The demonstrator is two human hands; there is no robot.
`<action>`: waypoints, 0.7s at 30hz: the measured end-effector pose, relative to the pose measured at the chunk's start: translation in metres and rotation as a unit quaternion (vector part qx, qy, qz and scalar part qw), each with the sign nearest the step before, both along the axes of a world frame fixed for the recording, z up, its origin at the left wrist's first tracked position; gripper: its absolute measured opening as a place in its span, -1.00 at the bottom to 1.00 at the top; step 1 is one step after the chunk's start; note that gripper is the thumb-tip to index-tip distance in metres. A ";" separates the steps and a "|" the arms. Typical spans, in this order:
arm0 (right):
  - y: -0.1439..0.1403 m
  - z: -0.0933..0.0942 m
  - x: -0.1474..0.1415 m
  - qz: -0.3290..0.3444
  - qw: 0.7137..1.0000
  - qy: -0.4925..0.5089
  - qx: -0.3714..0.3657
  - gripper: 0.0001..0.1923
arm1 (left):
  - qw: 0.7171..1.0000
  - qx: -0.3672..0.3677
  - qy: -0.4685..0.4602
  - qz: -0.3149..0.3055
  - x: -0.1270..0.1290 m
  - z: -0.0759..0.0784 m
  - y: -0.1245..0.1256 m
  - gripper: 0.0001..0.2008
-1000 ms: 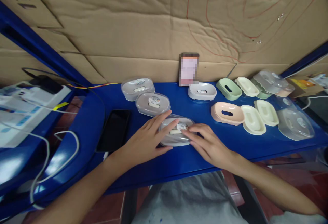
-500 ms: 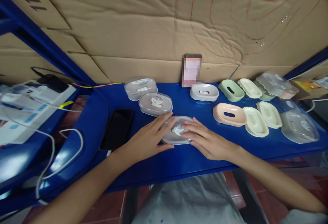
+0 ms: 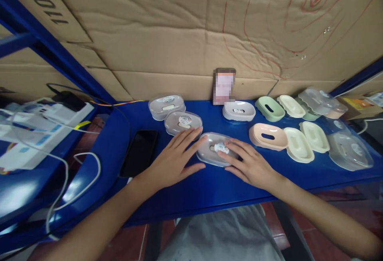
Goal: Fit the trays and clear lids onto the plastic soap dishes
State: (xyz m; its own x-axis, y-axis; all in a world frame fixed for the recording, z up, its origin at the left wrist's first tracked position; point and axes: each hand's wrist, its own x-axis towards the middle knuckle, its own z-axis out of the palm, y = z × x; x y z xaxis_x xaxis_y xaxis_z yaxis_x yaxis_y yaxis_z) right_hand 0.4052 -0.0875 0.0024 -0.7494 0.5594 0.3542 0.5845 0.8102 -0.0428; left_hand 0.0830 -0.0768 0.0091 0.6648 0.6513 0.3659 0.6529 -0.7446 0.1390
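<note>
A soap dish (image 3: 209, 155) under a clear lid with a round sticker lies on the blue table in front of me. My right hand (image 3: 253, 165) grips its right end, the fingers over the lid and the thumb at the near edge. My left hand (image 3: 172, 159) is open beside its left end, fingers stretched out. Those fingertips overlap the near edge of another lidded soap dish (image 3: 176, 124); whether they touch it I cannot tell. A third lidded soap dish (image 3: 161, 111) stands behind that one.
At right are a white dish base (image 3: 247, 113), a green base (image 3: 265, 111), a pink base (image 3: 257, 135), cream trays (image 3: 312, 139) and clear lids (image 3: 342, 157). A dark phone (image 3: 140, 153) lies left; another phone (image 3: 224, 87) leans on the cardboard. Cables and a power strip (image 3: 38, 145) are far left.
The soap dish in front has slid to the right, toward my right hand. My left hand is now off its left end and apart from it. The view has shifted slightly.
</note>
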 end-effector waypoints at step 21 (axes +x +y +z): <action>0.089 0.020 -0.020 -0.276 0.959 -0.064 -0.013 -0.47 | 0.986 0.085 0.015 0.140 0.004 0.001 -0.003 -0.42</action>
